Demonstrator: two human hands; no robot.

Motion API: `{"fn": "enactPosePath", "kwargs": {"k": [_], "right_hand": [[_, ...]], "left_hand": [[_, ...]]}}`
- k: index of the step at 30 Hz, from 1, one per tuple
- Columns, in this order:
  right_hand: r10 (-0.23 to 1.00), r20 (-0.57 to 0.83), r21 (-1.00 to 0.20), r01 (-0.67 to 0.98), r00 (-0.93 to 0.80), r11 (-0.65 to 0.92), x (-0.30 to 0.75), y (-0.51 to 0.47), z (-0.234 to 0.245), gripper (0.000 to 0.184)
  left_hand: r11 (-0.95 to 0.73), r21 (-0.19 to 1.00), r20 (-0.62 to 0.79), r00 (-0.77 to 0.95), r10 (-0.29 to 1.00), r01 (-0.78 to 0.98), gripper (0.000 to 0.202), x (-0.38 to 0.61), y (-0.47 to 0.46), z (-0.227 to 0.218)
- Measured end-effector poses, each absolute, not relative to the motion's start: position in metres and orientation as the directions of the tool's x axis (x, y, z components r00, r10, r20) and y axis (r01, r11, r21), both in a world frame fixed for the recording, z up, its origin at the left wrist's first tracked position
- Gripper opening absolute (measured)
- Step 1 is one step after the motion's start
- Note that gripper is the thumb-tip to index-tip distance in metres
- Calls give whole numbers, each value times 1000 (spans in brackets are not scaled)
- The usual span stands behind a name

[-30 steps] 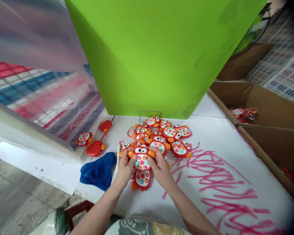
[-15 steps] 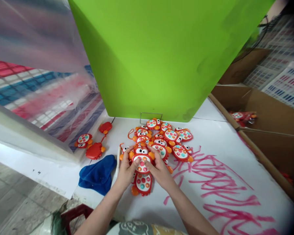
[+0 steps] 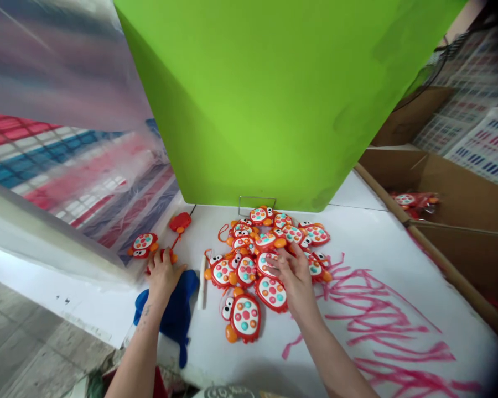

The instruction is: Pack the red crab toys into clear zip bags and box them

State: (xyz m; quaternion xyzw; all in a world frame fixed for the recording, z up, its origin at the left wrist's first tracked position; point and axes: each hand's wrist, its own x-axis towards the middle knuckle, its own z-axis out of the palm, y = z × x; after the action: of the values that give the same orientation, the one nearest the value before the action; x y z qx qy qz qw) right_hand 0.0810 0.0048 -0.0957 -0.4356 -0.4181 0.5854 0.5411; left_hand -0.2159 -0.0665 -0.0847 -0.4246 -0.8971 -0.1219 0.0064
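Several red and orange crab-shaped toys with coloured buttons lie in a pile (image 3: 269, 243) on the white table (image 3: 369, 249), below a big green panel (image 3: 265, 94). My right hand (image 3: 294, 276) rests flat on the near part of the pile, fingers spread over the toys. My left hand (image 3: 162, 273) has reached out to the left and covers a red toy (image 3: 172, 257) lying face down beside a blue cloth (image 3: 176, 312). One toy (image 3: 243, 316) lies alone nearest to me. Two more toys (image 3: 143, 244) (image 3: 180, 221) lie at the left.
A white stick (image 3: 202, 273) lies between the cloth and the pile. Pink scribbles (image 3: 382, 326) mark the table on the right. A cardboard box (image 3: 452, 188) with bagged toys stands at the right. Clear plastic sheeting (image 3: 66, 138) covers striped material on the left.
Both hands let go of the toy they held together. My left hand moved left onto the face-down red toy; my right hand moved up onto the pile.
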Motion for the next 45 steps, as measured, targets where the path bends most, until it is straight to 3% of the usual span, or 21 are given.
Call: {"fn": "enactPosePath", "kwargs": {"k": [4, 8, 10, 13, 16, 19, 24, 31, 38, 42, 45], "right_hand": [[989, -58, -970, -225, -135, -88, 78, -8, -87, 58], [935, -76, -980, -147, -347, -135, 72, -18, -83, 44], [893, -84, -982, -114, -442, -149, 68, -23, -84, 42], [836, -79, -981, -106, -543, -162, 61, -29, -86, 49], [857, -64, -989, -82, -511, -123, 58, -34, -83, 62], [904, -23, -997, -63, -428, -55, 61, -35, -80, 57], [897, 69, -997, -45, -436, 55, 69, -36, -83, 46], [952, 165, -972, 122, -259, 202, 61, -40, -89, 27], [947, 72, -997, -14, -314, 71, 58, -33, -88, 47], [963, 40, -997, 51, -267, 55, 62, -25, -87, 43], [990, 21, -1000, 14, -136, 23, 67, -15, -85, 51]], "left_hand": [[578, 272, 112, -622, 775, 770, 44, -233, -66, -89], [451, 510, 199, -610, 767, 733, 35, -230, -62, -77], [363, 734, 145, -655, 742, 574, 38, -213, -61, -67], [161, 980, -62, -602, 796, 113, 47, -167, -64, -55], [110, 975, -183, -415, 891, -193, 58, -118, -70, -50], [144, 957, -206, -240, 949, -253, 51, -91, -76, -48], [141, 967, -187, -214, 959, -213, 39, -85, -79, -47], [78, 982, -135, -344, 929, -174, 36, -80, -74, -53], [70, 993, -92, -259, 961, -94, 37, -83, -73, -63], [8, 991, 12, -146, 989, 136, 38, -104, -67, -72], [4, 839, 192, -302, 934, 544, 42, -147, -58, -75]]}}
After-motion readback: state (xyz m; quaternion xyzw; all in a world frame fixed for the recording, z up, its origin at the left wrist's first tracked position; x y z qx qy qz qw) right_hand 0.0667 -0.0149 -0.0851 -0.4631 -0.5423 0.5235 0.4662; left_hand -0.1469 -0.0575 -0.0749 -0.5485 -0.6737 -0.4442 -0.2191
